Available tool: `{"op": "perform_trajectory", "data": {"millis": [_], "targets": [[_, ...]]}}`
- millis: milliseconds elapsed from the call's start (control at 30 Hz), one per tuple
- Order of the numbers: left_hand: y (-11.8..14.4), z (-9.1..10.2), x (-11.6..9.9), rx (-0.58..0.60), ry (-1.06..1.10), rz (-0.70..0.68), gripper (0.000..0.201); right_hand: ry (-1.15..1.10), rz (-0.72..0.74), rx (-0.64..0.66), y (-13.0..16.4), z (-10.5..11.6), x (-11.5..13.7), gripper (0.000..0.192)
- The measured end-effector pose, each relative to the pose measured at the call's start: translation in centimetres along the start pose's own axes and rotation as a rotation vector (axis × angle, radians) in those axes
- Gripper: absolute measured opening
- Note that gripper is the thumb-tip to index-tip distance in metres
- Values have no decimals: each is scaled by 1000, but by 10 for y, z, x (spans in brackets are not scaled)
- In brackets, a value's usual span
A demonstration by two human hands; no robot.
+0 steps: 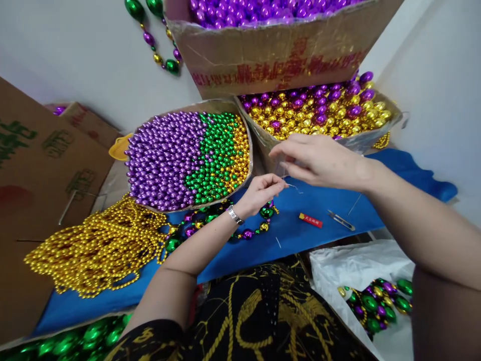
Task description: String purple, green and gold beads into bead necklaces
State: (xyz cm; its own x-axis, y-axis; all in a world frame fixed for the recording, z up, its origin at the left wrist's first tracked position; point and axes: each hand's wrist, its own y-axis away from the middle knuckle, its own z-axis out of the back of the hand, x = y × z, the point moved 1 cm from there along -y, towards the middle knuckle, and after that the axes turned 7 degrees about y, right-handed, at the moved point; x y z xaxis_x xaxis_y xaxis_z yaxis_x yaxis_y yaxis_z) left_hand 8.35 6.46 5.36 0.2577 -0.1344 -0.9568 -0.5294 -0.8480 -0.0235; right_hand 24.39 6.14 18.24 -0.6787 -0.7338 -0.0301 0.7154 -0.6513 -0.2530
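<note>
Head view, one frame. Two hands counted: left hand [259, 193] pinched shut on a thin pale thread [292, 186], right hand [319, 160] raised just above it, fingertips closed on the same thread near the upper end. Wristwatch [235, 215] on left wrist.

Three open cartons of beads counted ahead: round carton [210, 108] with purple, green and gold beads in bands; carton [263, 138] of gold and purple beads beside it; top carton [278, 60] of purple beads stacked above, cut off by the frame edge. One heap of gold bead strands [97, 245] on the blue counter [263, 240], left. One mixed-bead necklace [214, 220] lying under the left forearm, partly covered. One red lighter [310, 220] and one thread snips [341, 220] on the counter, just apart from each other. One white bag [356, 265] lower right, holding large green, purple and gold beads. One strand of large beads [158, 35] hanging on the wall.

Thread: very fine, nearly colourless, hard to follow against the blue; full length not traceable, far end lost behind the right hand. Needle, if any, not discernible. Green beads [71, 343] at bottom left cut off. Flat cardboard [41, 165] at left, print partly legible only.
</note>
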Motion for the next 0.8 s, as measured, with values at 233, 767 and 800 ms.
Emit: {"op": "perform_trajectory", "data": {"millis": [233,767,800], "targets": [[9,10,-3,47,-210,-48,31,149,-108,49,-1,-13,-27,29],[1,11,-23,244,-615,-217,24,-1178,-621,-361,-10,-11,9,40],[2,11,-23,251,-668,-232,22,-1167,-650,-385,-14,0,7,37]]}}
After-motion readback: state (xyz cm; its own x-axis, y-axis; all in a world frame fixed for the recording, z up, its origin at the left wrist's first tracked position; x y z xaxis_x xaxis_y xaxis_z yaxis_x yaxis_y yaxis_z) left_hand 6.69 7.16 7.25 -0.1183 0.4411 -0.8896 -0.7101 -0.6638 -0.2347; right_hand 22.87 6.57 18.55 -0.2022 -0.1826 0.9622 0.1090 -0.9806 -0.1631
